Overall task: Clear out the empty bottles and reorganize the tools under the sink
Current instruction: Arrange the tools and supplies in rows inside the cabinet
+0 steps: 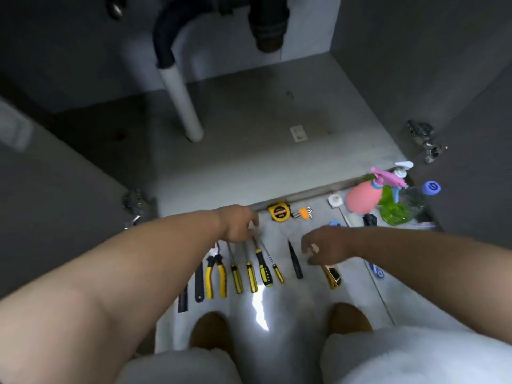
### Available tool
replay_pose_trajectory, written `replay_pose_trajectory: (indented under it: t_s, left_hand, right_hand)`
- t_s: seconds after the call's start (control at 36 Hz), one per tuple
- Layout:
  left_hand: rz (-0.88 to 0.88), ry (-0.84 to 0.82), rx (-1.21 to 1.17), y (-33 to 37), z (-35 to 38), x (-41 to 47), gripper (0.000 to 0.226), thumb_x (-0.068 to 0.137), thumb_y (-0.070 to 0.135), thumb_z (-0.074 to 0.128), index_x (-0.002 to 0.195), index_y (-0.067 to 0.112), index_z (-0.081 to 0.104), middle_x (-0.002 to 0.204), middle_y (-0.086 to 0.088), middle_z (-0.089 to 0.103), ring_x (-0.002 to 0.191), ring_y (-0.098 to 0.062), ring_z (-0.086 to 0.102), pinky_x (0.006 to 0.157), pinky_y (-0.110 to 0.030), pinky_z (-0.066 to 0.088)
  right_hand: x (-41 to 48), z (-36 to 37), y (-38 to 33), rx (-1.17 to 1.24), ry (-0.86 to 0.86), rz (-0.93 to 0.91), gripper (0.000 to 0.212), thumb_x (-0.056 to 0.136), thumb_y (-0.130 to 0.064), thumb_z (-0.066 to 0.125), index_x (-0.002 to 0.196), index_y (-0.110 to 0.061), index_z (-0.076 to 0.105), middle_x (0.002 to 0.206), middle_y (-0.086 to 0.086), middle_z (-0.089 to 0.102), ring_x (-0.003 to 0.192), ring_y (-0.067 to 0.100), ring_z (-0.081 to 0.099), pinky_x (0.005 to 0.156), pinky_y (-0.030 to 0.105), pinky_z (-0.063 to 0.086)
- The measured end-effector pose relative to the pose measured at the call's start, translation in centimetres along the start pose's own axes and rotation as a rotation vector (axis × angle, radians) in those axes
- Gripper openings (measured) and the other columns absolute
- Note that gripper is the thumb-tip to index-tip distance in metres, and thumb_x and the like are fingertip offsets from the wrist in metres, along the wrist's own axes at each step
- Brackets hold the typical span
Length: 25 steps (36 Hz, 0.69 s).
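Observation:
Tools lie in a row on the grey floor in front of the open sink cabinet: yellow-handled pliers (215, 275), several yellow and black screwdrivers (250, 275), a thin black tool (295, 261) and a yellow utility knife (333, 276). My left hand (238, 223) hovers over the screwdriver tips with its fingers hanging down and holding nothing. Just above the upper end of the utility knife, my right hand (325, 245) has loosely curled fingers; whether it touches the knife is unclear. A pink spray bottle (361, 197), a green bottle (394, 210) and a clear bottle with a blue cap (415, 199) stand at the right.
A yellow tape measure (278, 212) and an orange hex key set (304, 212) lie by the cabinet edge. Inside, the cabinet floor (249, 151) is bare apart from a white drain pipe (182, 103). Both cabinet doors stand open. My knees and slippers fill the bottom.

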<state>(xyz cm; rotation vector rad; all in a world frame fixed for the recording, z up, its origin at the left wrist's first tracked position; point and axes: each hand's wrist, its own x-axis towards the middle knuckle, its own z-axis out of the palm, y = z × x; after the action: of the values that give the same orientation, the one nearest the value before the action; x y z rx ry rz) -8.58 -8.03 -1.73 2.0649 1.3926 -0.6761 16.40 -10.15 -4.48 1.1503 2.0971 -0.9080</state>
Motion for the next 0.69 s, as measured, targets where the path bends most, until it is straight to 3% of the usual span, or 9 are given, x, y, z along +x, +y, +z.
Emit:
replay_pose_trajectory:
  t_s: [0.14,0.25,0.39,0.53,0.69]
  left_hand:
    - [-0.115,0.101,-0.04,-0.4,-4.0,-7.9,0.043,0.1,0.033,0.055,0.141,0.022,0.055,0.141,-0.004,0.058,0.126,-0.025,0.055,0.095,-0.026,0.041]
    - [-0.218,0.161,-0.183,-1.0,-5.1,-14.7,0.044,0.098,0.034,0.061,0.14,0.02,0.056,0.141,-0.005,0.058,0.125,-0.023,0.056,0.106,-0.031,0.043]
    - [-0.286,0.241,-0.237,-0.1,-4.7,-20.6,0.042,0.098,0.031,0.06,0.138,0.018,0.061,0.142,-0.002,0.058,0.13,-0.019,0.054,0.101,-0.022,0.038]
    - [-0.321,0.243,-0.258,0.7,-3.2,-23.0,0.038,0.098,0.028,0.058,0.133,0.017,0.065,0.14,-0.001,0.059,0.126,-0.02,0.056,0.099,-0.021,0.04]
    - [-0.348,0.11,-0.23,-0.6,-0.8,-22.9,0.035,0.097,0.035,0.058,0.123,0.015,0.069,0.128,-0.008,0.067,0.115,-0.028,0.064,0.102,-0.04,0.052]
  right_hand:
    - [-5.6,-8.0,-6.0,-0.073,0.115,-0.012,0.04,0.093,-0.04,0.062,0.128,-0.02,0.061,0.128,0.001,0.063,0.115,0.022,0.058,0.097,0.032,0.048]
    - [-9.4,-10.3,-10.9,-0.01,0.265,-0.066,0.029,0.092,-0.038,0.065,0.116,-0.021,0.065,0.116,-0.001,0.067,0.1,0.017,0.059,0.08,0.027,0.045]
    - [-10.8,-8.2,-15.2,0.084,0.366,-0.118,0.028,0.094,-0.032,0.065,0.117,-0.018,0.066,0.12,0.003,0.067,0.107,0.021,0.061,0.086,0.028,0.047]
    - [-10.4,-4.1,-17.5,0.223,0.338,-0.129,0.029,0.094,-0.037,0.064,0.118,-0.022,0.067,0.118,0.0,0.065,0.108,0.019,0.06,0.091,0.028,0.048]
    - [-7.8,0.1,-19.0,0.261,0.23,-0.127,0.026,0.094,-0.033,0.061,0.113,-0.017,0.068,0.116,0.003,0.066,0.106,0.02,0.061,0.095,0.035,0.052]
